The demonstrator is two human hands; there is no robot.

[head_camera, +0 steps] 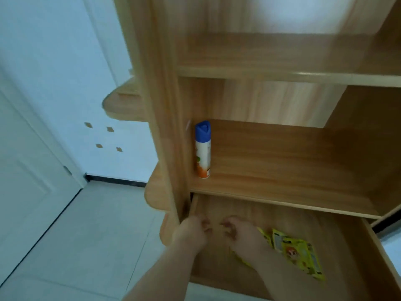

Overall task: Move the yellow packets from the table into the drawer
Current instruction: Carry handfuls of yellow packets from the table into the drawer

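In drawer [238, 210], 4 o'clock of right hand [244, 236]: yellow packets [298, 255], likely light, floppy, slick; pinch edge. Left hand [191, 232] and right loosely curled, empty.

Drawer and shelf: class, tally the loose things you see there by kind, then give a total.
Yellow packets: 2
Spray can: 1
Total: 3
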